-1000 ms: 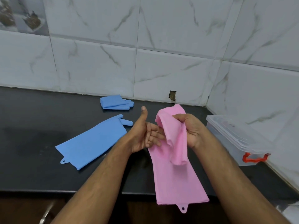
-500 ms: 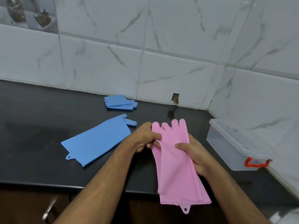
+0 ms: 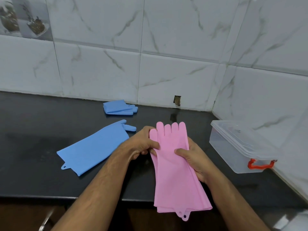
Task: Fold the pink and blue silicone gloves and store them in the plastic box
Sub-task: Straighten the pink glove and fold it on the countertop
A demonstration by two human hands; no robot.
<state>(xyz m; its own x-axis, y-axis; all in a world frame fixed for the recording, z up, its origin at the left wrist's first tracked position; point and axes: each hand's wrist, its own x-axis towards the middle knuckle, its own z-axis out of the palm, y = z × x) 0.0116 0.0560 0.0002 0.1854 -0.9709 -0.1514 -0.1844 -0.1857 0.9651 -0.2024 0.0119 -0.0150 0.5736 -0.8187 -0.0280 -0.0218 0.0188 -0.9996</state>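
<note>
Two pink silicone gloves (image 3: 175, 172) lie stacked one on the other, fingers pointing to the wall, cuffs hanging past the counter's front edge. My left hand (image 3: 143, 144) pinches their left side near the thumb. My right hand (image 3: 193, 157) grips their right side, thumb on top. A blue glove (image 3: 95, 147) lies flat and unfolded to the left. A second blue glove (image 3: 119, 107) sits folded near the back wall. The clear plastic box (image 3: 238, 147) with its lid on and a red latch stands at the right.
The black counter (image 3: 33, 139) meets white marble tiled walls at the back and right, forming a corner behind the box. A small hole in the tile (image 3: 177, 100) sits at the wall's base. The counter's front edge runs below my forearms.
The pink glove that my right hand held bunched up above the counter now lies flat on the other pink glove. Both hands have come down onto the stack's sides.
</note>
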